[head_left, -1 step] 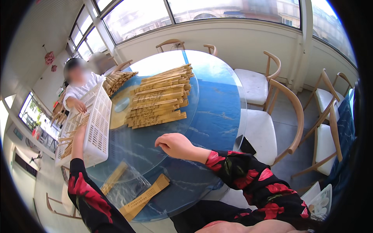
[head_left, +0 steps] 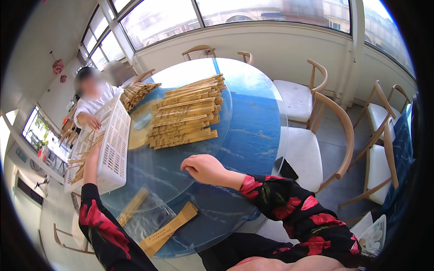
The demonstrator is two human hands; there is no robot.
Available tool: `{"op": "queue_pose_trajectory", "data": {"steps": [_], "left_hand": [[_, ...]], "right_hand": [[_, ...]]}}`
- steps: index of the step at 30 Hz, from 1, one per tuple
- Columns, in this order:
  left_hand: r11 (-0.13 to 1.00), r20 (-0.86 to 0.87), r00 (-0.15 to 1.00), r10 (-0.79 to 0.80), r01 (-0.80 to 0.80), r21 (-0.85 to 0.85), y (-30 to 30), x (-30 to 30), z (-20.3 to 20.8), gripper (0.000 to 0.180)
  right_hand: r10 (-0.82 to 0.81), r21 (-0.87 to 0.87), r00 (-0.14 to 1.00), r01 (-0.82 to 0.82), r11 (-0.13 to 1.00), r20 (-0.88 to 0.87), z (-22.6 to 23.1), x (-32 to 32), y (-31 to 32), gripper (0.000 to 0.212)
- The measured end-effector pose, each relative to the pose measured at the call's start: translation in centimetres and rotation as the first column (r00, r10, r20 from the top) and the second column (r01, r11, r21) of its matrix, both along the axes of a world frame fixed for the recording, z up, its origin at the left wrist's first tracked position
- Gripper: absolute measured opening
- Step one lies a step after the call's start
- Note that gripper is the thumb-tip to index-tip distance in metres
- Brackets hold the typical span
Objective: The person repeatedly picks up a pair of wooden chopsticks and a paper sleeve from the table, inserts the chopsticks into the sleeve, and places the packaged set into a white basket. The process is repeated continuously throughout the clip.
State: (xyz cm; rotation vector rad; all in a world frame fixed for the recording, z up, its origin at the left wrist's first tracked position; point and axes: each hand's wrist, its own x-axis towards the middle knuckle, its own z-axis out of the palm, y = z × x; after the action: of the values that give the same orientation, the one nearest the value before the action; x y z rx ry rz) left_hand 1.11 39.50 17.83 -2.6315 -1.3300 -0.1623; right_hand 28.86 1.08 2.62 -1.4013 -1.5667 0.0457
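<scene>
My left hand (head_left: 93,151) reaches down into a white plastic basket (head_left: 114,149) at the left of the table, among thin wooden sticks (head_left: 77,170) that look like chopsticks. Its fingers are hidden inside. My right hand (head_left: 205,169) hovers over the near part of the glass turntable (head_left: 169,174), fingers curled in and nothing visible in them. Beyond it lies a big stack of slim yellow-brown paper packets (head_left: 185,115). Close to me, flat paper sleeves (head_left: 174,225) rest beside and partly under a clear plastic bag (head_left: 151,210).
A person (head_left: 97,97) across the basket holds a hand (head_left: 92,122) over it. Another bundle of packets (head_left: 138,95) lies behind the basket. A dark phone (head_left: 287,169) sits at the table's right edge. Wooden chairs (head_left: 300,153) with white seats stand to the right.
</scene>
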Motion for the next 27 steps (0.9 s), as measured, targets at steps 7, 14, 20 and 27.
{"op": "queue_pose_trajectory", "data": {"steps": [7,14,20,27], "left_hand": [[0.998,-0.021,0.998,-0.057,0.057,0.008,0.7,2.9,0.0,0.037],[1.0,-0.042,0.999,-0.011,0.011,0.01,0.4,-0.3,-0.1,0.038],[0.999,-0.056,0.998,-0.021,0.023,0.025,0.6,0.5,0.5,0.039],[0.999,-0.067,0.997,-0.027,0.029,0.036,1.2,1.1,1.1,0.041]], "right_hand": [[-0.028,-0.036,1.0,0.028,0.999,0.015,0.6,0.8,-1.3,0.014],[0.057,-0.044,0.998,-0.057,0.997,-0.01,0.6,0.0,-0.8,0.013],[0.096,-0.054,0.995,-0.097,0.994,-0.024,1.0,0.1,-1.2,0.012],[0.131,-0.057,0.991,-0.132,0.99,-0.029,1.0,-0.1,-1.0,0.012]]}}
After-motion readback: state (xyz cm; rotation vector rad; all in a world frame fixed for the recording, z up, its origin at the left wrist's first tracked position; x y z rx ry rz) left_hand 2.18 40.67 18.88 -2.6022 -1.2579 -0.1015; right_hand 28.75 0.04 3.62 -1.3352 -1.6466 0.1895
